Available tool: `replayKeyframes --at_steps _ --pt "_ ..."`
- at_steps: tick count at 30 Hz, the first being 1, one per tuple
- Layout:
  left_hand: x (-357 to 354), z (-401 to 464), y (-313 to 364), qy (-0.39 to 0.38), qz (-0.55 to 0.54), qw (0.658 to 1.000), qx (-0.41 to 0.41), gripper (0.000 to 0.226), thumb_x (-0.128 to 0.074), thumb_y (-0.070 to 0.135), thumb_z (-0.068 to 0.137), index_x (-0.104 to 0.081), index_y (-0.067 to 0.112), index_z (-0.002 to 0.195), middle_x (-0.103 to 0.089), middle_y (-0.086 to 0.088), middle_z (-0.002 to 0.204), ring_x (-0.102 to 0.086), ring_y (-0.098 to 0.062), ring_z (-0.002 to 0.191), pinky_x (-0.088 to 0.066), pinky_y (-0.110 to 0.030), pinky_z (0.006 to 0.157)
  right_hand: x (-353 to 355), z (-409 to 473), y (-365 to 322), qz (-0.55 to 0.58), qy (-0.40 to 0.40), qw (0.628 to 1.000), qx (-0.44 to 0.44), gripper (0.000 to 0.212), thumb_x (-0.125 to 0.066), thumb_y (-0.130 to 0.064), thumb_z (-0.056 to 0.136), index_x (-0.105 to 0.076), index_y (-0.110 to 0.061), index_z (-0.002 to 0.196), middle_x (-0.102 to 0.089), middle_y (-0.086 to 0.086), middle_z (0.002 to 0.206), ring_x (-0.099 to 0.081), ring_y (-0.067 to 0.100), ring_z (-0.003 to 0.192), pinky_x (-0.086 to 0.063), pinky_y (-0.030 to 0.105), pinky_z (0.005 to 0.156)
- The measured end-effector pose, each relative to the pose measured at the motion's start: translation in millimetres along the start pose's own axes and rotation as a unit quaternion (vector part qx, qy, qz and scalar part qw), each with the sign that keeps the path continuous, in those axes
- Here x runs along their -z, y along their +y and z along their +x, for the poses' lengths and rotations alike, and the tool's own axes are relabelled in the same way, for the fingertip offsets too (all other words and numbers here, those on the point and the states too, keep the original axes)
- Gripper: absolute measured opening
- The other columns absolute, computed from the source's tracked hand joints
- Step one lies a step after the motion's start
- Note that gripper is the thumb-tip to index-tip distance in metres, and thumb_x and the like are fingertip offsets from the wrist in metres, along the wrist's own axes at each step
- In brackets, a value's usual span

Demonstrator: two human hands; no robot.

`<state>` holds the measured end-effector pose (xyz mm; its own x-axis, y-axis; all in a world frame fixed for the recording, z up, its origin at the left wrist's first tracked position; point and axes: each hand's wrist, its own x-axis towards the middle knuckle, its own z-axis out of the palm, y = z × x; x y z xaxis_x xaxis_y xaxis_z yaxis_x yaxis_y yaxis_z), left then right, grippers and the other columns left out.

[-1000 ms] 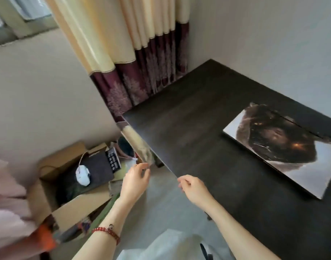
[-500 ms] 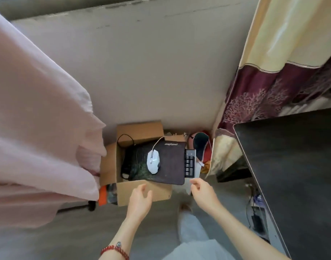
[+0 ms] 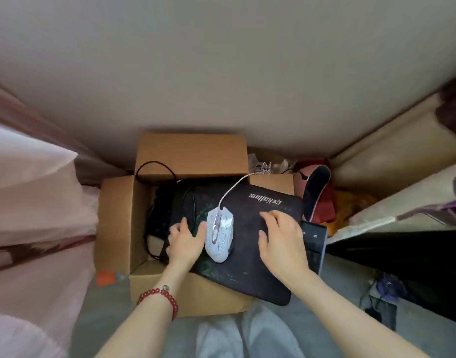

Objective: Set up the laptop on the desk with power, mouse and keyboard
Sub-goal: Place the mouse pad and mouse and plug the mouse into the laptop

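Half a second back both hands hung short of the cardboard box point(image 3: 190, 153); now they are down on its contents, and the view has dropped so the box fills the middle. The desk edge has slid off to 3 o'clock.

Left hand point(image 3: 186, 241): fingers spread and relaxed on the left part of the black mouse pad point(image 3: 250, 244), thumb just beside the white mouse point(image 3: 219, 235). Right hand point(image 3: 282, 240): flat, fingers straight, on the pad at 3 o'clock of the mouse. Neither hand grips anything that we can see.

The mouse is white with faceted line markings, lying on the pad, its pale braided cable point(image 3: 234, 187) running toward 12 o'clock. The pad rests tilted across the open box, overhanging its near wall. A black keyboard point(image 3: 313, 244) shows at the pad's right edge, mostly hidden. A black cable point(image 3: 154, 166) loops inside the box.

The box stands on a grey floor against a beige wall. Pink fabric point(image 3: 33, 202) at 9 o'clock, red bracelet point(image 3: 161, 297) on the left wrist.
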<state>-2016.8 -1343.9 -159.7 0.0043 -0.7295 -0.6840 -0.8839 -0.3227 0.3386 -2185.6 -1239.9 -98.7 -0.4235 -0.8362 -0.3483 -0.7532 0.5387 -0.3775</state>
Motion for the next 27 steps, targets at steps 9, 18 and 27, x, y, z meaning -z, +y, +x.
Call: replayKeyframes --at_steps 9,18,27 --pt "-32 -3 38 0.019 0.044 0.983 -0.176 0.081 -0.064 0.049 0.076 -0.027 0.017 0.140 -0.033 -0.006 0.133 -0.029 -0.025 0.123 -0.032 -0.038 0.102 16 22 44 -0.039 0.009 0.991 -0.128 0.055 -0.050 -0.037 0.089 -0.034 -0.016 0.137 -0.041 0.009 0.138 -0.038 0.028 0.127 -0.026 0.049 0.110" --pt "13 -23 55 -0.074 -0.100 0.940 -0.319 0.055 -0.065 0.014 0.070 -0.039 0.043 0.109 -0.033 0.030 0.105 -0.039 -0.009 0.105 -0.036 -0.017 0.082 19 90 27 0.013 -0.081 0.996 0.039 0.064 -0.054 -0.028 0.088 -0.021 -0.035 0.142 -0.014 0.009 0.153 -0.011 0.029 0.140 -0.022 0.051 0.110" --pt "39 -34 106 -0.089 -0.192 0.929 -0.304 0.050 -0.064 0.011 0.071 -0.044 0.047 0.100 -0.049 0.015 0.102 -0.050 0.003 0.085 -0.043 -0.006 0.068 64 130 28 0.123 0.187 0.974 -0.038 0.021 -0.043 -0.018 0.094 -0.051 -0.003 0.107 -0.057 0.019 0.108 -0.057 0.040 0.092 -0.040 0.037 0.066"
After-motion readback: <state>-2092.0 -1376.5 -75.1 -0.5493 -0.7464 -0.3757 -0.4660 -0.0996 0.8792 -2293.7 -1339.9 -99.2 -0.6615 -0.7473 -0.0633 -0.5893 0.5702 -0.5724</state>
